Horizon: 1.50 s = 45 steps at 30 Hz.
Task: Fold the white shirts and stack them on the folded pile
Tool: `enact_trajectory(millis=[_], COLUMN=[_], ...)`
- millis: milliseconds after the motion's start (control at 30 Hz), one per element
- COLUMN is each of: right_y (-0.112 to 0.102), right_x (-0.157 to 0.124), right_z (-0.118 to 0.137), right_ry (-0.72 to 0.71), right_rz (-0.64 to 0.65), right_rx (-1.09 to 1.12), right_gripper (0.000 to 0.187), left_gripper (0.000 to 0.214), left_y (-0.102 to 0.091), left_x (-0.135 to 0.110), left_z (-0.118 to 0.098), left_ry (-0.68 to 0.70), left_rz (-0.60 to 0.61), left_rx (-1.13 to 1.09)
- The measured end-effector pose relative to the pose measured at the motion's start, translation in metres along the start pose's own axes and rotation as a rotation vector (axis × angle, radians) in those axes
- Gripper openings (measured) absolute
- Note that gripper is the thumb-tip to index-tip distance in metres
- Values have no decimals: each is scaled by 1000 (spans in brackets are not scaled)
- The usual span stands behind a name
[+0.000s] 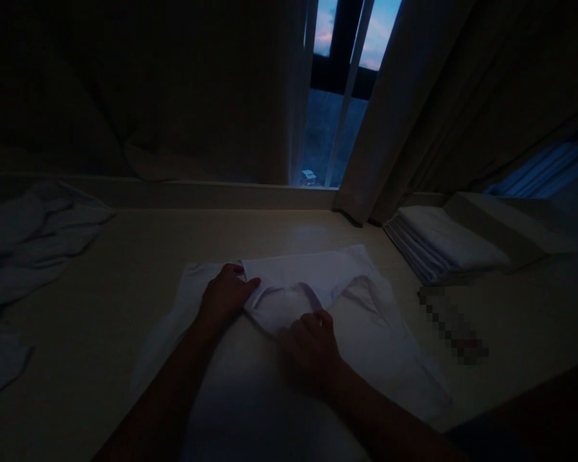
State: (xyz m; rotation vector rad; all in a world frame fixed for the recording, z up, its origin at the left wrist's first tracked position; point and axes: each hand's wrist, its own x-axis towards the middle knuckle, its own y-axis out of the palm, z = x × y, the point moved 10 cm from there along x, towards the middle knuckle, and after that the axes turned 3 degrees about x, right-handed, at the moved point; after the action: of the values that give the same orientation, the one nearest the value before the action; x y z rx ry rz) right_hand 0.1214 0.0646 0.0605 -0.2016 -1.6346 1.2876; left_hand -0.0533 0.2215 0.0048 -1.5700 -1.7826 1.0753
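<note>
A white garment (376, 333) lies spread on a pale tabletop (139, 256) in dim light, its top part folded over toward me. My left hand (225, 296) rests on the left end of that fold, fingers curled and the thumb pressing the folded edge. My right hand (311, 343) sits lower, at the middle of the fold, with its fingers pinched on the cloth.
A stack of folded white cloths (440, 244) stands at the right near the curtain (404, 109). Loose pale cloths (33, 237) lie crumpled at the left. A window (340, 96) shows dusk sky between the curtains, above a ledge along the table's far edge.
</note>
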Motion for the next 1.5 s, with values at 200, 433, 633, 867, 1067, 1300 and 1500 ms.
enact_trajectory(millis=[200,433,633,867,1067,1300,1500], right_y=[2,16,16,12,1,-43,-29], right_x=[1,1,4,5,4,5,-17], right_z=[0,-3,-5,-8,-6,-77,-64], right_ry=[-19,-16,15,45,36,439,305], right_rz=[11,75,153,117,76,-22,177], right_rx=[21,17,35,18,56,33,33], right_gripper=[15,13,13,12,17,43,16], left_gripper=[54,18,16,31,51,44,48], left_y=[2,40,40,37,20,9,15], left_x=[17,44,38,-20,-72,-107,-128], left_z=[-14,-54,-79,-138,-113,-91,-113], left_ry=[-23,-144,-61,515,530,550,690], left_rz=[46,308,319,328,53,-98,-161], left_rx=[-250,-890,-1010,-125,202,114,327])
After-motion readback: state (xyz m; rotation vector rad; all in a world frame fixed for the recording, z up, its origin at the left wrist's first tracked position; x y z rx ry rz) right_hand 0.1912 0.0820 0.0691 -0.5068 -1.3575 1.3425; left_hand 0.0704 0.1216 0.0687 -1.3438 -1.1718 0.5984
